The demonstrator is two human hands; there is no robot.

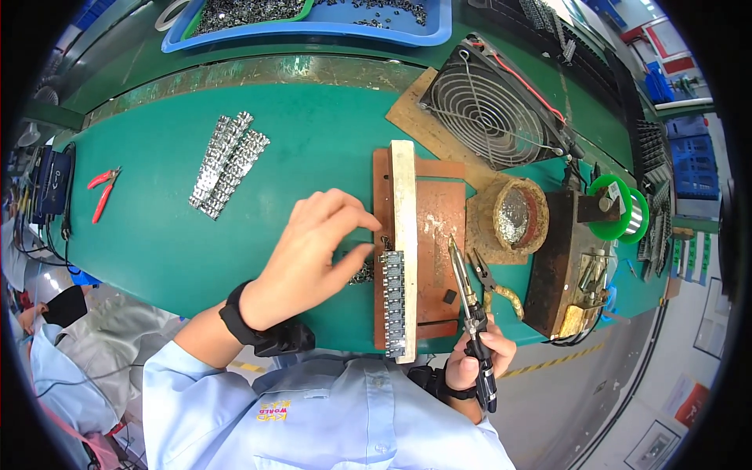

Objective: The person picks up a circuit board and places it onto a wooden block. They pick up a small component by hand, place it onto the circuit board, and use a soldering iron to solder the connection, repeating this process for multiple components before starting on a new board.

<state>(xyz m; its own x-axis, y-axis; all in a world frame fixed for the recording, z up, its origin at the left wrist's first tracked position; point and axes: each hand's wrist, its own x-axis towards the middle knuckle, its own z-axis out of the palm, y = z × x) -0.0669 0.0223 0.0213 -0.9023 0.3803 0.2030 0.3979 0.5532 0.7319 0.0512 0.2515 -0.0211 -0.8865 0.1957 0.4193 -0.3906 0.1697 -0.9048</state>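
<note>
My left hand (313, 251) rests on the green bench, fingertips touching the left edge of a brown wooden jig (435, 235) with a pale upright bar (404, 204). A row of small grey metal parts (393, 301) sits clamped along that bar, just right of my thumb. Some small dark parts (362, 272) lie under my fingers. My right hand (479, 359) grips a black soldering iron (468, 305) near the bench's front edge, its tip pointing up over the jig's right side, above a small black piece (450, 297).
Two strips of metal parts (227, 163) lie at left, with red cutters (103, 192) beyond. A fan (489, 106), a crusted solder pot (517, 215), pliers (489, 278), a green solder spool (619, 207) and an iron stand (580, 282) crowd the right. A blue tray (313, 31) sits behind.
</note>
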